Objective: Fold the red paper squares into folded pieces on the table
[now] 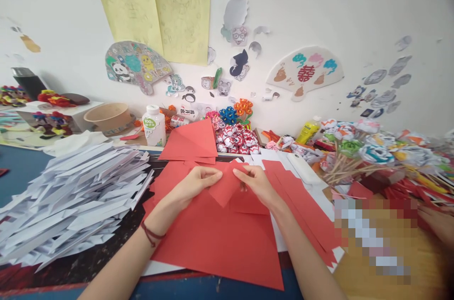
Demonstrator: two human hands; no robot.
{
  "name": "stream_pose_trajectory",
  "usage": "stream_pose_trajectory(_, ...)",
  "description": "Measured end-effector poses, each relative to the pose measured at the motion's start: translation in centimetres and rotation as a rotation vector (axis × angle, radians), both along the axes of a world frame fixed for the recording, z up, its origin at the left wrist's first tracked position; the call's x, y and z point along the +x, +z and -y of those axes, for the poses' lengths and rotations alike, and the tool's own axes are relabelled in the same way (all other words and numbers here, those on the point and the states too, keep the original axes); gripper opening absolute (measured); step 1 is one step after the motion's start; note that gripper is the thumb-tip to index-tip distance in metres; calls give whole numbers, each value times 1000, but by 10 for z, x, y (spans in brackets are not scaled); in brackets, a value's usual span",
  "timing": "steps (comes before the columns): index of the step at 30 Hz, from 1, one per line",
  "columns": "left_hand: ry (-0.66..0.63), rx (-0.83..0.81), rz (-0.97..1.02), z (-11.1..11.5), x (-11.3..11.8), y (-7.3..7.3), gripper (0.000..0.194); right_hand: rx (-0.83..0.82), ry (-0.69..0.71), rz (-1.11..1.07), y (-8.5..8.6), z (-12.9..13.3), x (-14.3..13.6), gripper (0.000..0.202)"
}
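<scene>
Between my two hands is a small red piece of paper (224,191), held up with one corner pointing down toward me. My left hand (198,182) pinches its left edge between thumb and fingers. On the opposite edge my right hand (256,182) has a similar pinch. Whether the piece is folded double I cannot tell. Below lies a large red paper sheet (220,243), with smaller red pieces on it. Behind my hands, more red squares (191,141) are stacked.
On the left is a heap of folded white paper strips (71,196). Red strips (301,210) lie to the right. A white bottle (153,126), a round wooden tub (108,118) and paper flowers (383,149) line the wall. Another person's hand (438,222) shows at far right.
</scene>
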State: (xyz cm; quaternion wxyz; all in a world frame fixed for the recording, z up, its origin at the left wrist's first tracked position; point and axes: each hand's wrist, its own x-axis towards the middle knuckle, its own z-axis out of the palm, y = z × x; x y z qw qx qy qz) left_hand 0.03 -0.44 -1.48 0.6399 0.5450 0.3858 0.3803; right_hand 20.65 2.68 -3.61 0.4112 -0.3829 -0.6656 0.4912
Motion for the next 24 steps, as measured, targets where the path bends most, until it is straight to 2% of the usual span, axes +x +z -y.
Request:
stream_pose_trajectory(5, 0, -23, -39, -3, 1, -4, 33, 25, -50, -35, -2, 0, -3, 37)
stream_pose_trajectory(8, -23, 24, -86, -3, 3, -5, 28, 52, -89, -48, -5, -1, -5, 38)
stream_pose_trajectory(13, -48, 120, -118, -1, 4, -2, 37, 85, -62, -3, -7, -1, -4, 40)
stream_pose_trajectory(20, -89, 135, -213, -5, 5, -14, 45, 49, -39, -4, -7, 0, -5, 39)
stream_pose_trajectory(24, -63, 149, -248, -4, 7, -15, 45, 22, -36, -10, -8, 0, -4, 41)
